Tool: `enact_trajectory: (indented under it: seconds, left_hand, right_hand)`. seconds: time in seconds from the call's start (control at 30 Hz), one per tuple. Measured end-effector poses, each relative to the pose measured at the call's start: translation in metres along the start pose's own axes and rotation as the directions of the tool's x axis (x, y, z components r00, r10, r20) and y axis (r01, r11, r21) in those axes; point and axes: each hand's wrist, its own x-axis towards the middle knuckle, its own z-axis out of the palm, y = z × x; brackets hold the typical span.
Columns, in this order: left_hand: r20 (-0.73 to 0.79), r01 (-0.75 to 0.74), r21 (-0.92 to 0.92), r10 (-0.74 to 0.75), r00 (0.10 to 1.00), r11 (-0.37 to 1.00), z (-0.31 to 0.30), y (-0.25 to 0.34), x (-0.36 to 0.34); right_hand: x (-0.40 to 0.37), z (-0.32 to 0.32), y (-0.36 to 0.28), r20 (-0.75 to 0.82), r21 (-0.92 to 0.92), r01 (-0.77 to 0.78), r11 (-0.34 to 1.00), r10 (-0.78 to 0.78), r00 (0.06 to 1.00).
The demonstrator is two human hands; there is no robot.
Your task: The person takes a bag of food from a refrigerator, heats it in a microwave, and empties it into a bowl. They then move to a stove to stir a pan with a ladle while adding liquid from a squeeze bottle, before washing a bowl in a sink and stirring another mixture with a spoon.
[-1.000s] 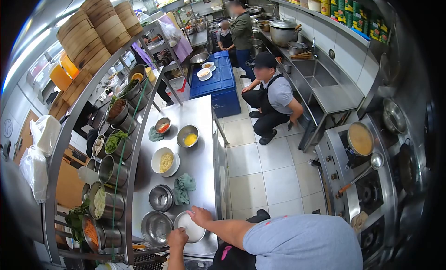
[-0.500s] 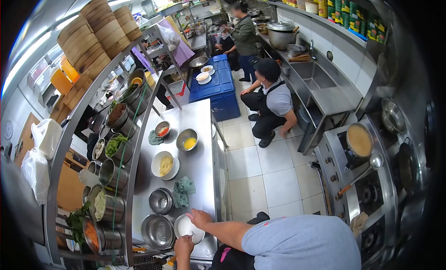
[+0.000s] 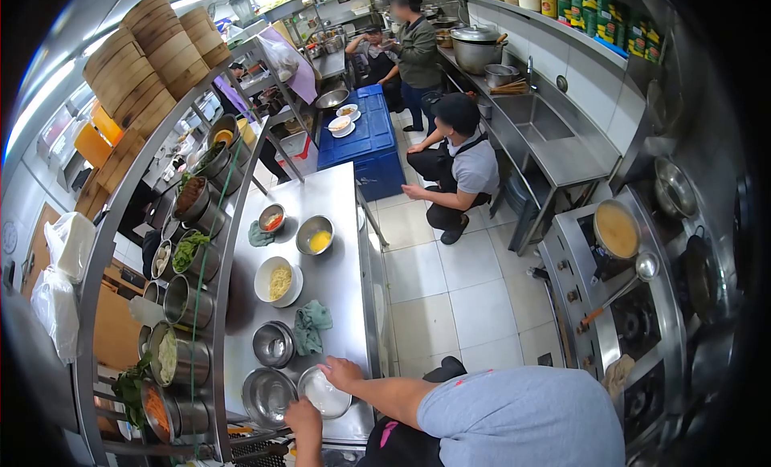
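Note:
A metal bowl (image 3: 325,399) holding white powder stands near the front end of the steel table. My right hand (image 3: 342,374) is closed at its far rim, fingers over the edge. Beside it on the left sits a larger shiny metal bowl (image 3: 265,391) with no food visible in it. My left hand (image 3: 303,417) is closed at the near side, between the two bowls; what its fingers hold, if anything, is hidden. Just beyond are small stacked metal bowls (image 3: 274,344) and a crumpled green cloth (image 3: 312,326).
Farther along the steel table (image 3: 333,194) stand a white bowl of noodles (image 3: 279,282), a bowl of yellow liquid (image 3: 320,240) and a bowl with red food (image 3: 272,220). A rack of ingredient pots (image 3: 193,254) lines the left. A person (image 3: 458,166) squats in the aisle; the stove (image 3: 594,282) is right.
My left hand has moved left, from over the powder bowl to between the bowls. My right hand stays at the rim. The squatting person's arm has come forward, and the whole view has shifted slightly.

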Motion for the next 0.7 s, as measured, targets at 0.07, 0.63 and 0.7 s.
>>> enact_trajectory:
  seconds: [0.07, 0.63, 0.7]
  left_hand:
    - [0.01, -0.036, 0.012, 0.036, 0.999, 0.999, 0.017, 0.011, 0.009]
    - [0.29, -0.343, -0.191, 0.386, 0.876, 0.92, 0.002, -0.037, 0.094]
    - [0.291, -0.302, -0.25, 0.369, 0.883, 0.92, -0.01, -0.033, 0.089]
  right_hand:
    - [0.005, 0.002, 0.001, -0.007, -0.001, 0.012, 1.0, -0.012, 1.0]
    - [0.001, 0.014, 0.009, -0.064, 0.097, 0.076, 0.992, -0.07, 0.996]
    - [0.001, 0.013, 0.006, -0.064, 0.098, 0.052, 0.994, -0.046, 0.997]
